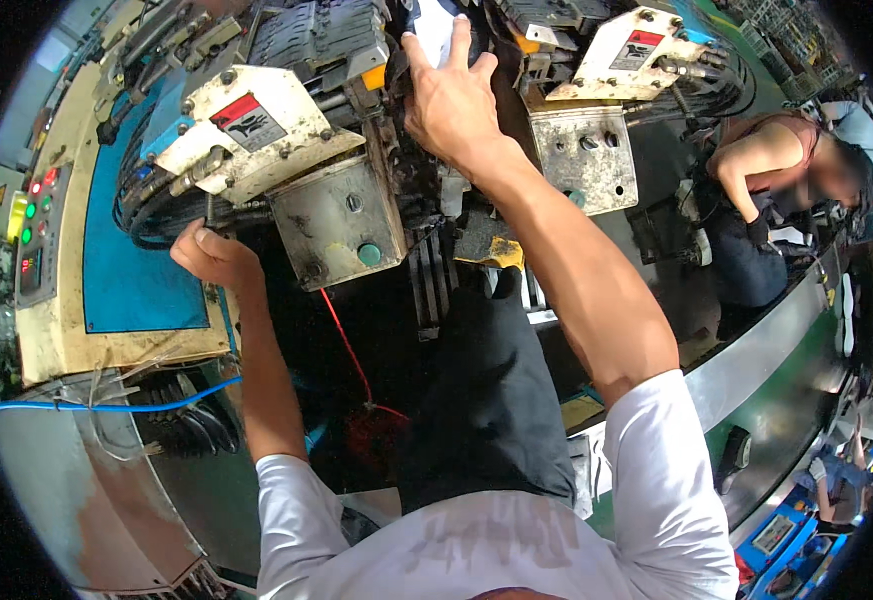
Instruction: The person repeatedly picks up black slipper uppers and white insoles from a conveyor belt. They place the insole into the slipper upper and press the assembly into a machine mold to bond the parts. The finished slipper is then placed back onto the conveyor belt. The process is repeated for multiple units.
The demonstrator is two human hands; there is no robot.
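Left hand [219,258]: fingers closed on the lower end of a short metal lever [211,208] beneath the left cream bracket [303,128], seemingly for leverage. Right hand [452,108]: fingers spread apart, palm down on a white-and-dark piece [436,36] lying between that bracket and the right cream bracket [595,75], apparently to steady it.

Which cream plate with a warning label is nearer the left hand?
The left plate, just above the left hand; the other plate sits beyond the right arm.
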